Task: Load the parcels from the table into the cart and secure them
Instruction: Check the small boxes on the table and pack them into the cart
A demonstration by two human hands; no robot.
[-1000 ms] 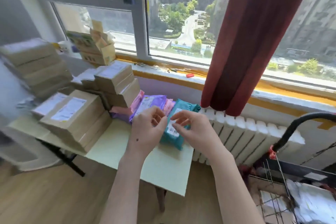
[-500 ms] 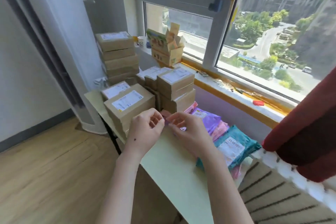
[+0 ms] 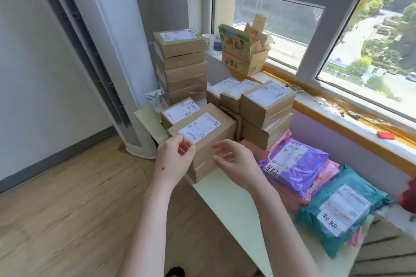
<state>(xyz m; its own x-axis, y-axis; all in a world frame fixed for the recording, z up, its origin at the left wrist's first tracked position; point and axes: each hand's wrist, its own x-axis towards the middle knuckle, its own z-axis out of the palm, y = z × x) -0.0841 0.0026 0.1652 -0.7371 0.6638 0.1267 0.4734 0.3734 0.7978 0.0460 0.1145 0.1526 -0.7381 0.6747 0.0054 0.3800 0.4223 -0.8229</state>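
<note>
Several brown cardboard parcels with white labels stand in stacks on the pale green table [image 3: 234, 204]. The nearest stack [image 3: 209, 132] is at the table's front left corner. My left hand [image 3: 174, 162] hovers at its left front edge with fingers loosely curled, holding nothing. My right hand [image 3: 236, 159] is just right of that stack's front, fingers relaxed and empty. A purple mailer bag [image 3: 292, 162], pink bags and a teal mailer bag [image 3: 340, 209] lie to the right. The cart is out of view.
A tall stack of boxes [image 3: 182, 63] stands at the back by a white column [image 3: 117, 56]. An open printed carton [image 3: 243, 51] and a paper cup [image 3: 208, 40] sit on the windowsill. Wooden floor lies to the left; a radiator top shows at the lower right.
The view has swung left from the teal bag and cart to the box stacks. Both hands moved with it and now flank the nearest brown stack, spread a little wider apart.
</note>
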